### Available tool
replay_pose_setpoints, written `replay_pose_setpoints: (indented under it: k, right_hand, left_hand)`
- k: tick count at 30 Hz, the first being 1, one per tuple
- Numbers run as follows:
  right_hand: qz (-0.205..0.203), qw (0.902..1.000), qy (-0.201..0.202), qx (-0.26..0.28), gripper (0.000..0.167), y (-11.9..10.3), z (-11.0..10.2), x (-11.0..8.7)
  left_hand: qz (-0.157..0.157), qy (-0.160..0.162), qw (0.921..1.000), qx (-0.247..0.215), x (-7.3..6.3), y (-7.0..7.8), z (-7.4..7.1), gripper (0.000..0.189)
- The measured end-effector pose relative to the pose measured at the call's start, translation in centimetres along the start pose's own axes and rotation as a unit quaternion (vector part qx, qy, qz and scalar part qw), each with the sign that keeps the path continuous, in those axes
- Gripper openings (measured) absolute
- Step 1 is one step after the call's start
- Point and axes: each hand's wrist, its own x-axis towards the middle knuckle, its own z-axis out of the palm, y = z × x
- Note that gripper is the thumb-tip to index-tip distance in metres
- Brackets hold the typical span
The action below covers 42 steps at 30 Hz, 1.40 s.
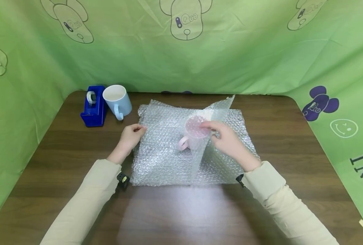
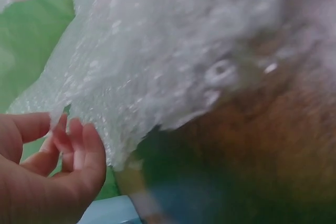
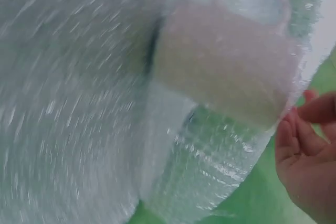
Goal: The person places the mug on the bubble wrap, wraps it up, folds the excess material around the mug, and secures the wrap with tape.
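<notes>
A sheet of bubble wrap [image 1: 163,149] lies spread on the table, and a pink mug [image 1: 184,143] stands on it with its handle toward the left. The right part of the sheet is raised in a flap over the mug, whose body shows blurred through the plastic. My right hand [image 1: 227,141] pinches the flap's edge beside the mug's rim; in the right wrist view the mug [image 3: 226,61] appears behind the film. With thumb and fingers, my left hand [image 1: 129,137] pinches the sheet's left edge, also seen in the left wrist view [image 2: 58,166].
A light blue mug [image 1: 121,102] stands at the back left, close to a blue tape dispenser [image 1: 96,109] with a roll in it. Green printed cloth [image 1: 132,58] hangs behind and beside the brown wooden table [image 1: 291,153].
</notes>
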Motion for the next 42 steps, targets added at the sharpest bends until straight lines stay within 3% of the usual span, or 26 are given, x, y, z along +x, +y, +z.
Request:
replay_pose_setpoints:
  k: [2,5,10,17,23,28,34,42]
  right_hand:
    - [-0.062,0.9958,-0.007,-0.066,0.058,0.1,0.3,-0.1]
    - [-0.141,0.9771,-0.004,-0.159,0.064,0.6,0.8,-0.2]
    - [-0.206,0.9458,0.0,-0.251,0.073,1.6,1.2,-0.1]
    - [-0.241,0.9243,-0.015,-0.295,0.071,2.7,1.3,0.3]
    - [-0.279,0.9099,-0.008,-0.307,0.071,3.1,1.2,0.5]
    - [-0.287,0.9054,0.001,-0.313,0.058,3.2,1.3,0.8]
    - [-0.317,0.8912,0.033,-0.323,0.04,3.1,1.2,1.3]
    - [-0.295,0.8816,0.01,-0.368,0.026,2.3,0.9,1.6]
  left_hand:
    - [-0.016,-0.027,0.9994,-0.015,0.1,0.2,-0.2,0.037]
    - [-0.047,-0.071,0.9953,-0.046,0.4,0.6,-0.4,0.039]
    - [-0.078,-0.128,0.9846,-0.09,1.0,1.2,-0.6,0.049]
    - [-0.047,-0.153,0.9834,-0.086,1.5,1.9,-0.3,0.054]
    - [-0.014,-0.14,0.9886,-0.053,1.0,3.1,0.2,0.045]
    - [0.02,-0.135,0.9896,-0.046,0.2,4.3,0.6,0.043]
    - [0.047,-0.122,0.9914,-0.008,-0.4,5.7,1.3,0.04]
    - [0.079,-0.138,0.9863,0.044,-1.2,7.5,2.6,0.037]
